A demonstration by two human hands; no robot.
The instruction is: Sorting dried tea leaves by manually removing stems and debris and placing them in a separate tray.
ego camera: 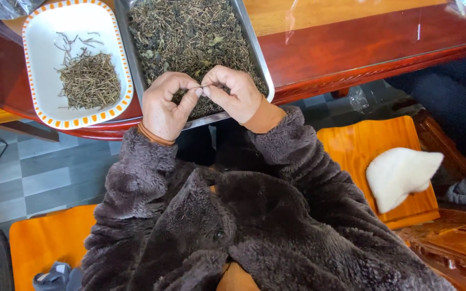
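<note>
Stem [201,88], thin and dry, sits pinched between the 2 hands, just above the near edge of the metal tray [252,46]. The left hand [164,105] is curled almost shut, thumb and finger tips pressed on 1 end. The right hand [232,94] is curled the same way and grips the other end.

That stem looks easy to snap. A hard pull could break it, and a bit could fall past the tray edge onto the fuzzy brown coat [227,215] or the floor. The hands hang right over the rim, so a bump there could tip the tray, which pokes out a little past the red wooden table [362,43].

The tray is full of dark dried leaves [190,32]. Just left of it, touching, is a white dish with an orange rim [39,64], holding a small pile of picked stems [89,81]. To the right, the table is bare. Near the person, orange stools [368,145] sit on both sides.
</note>
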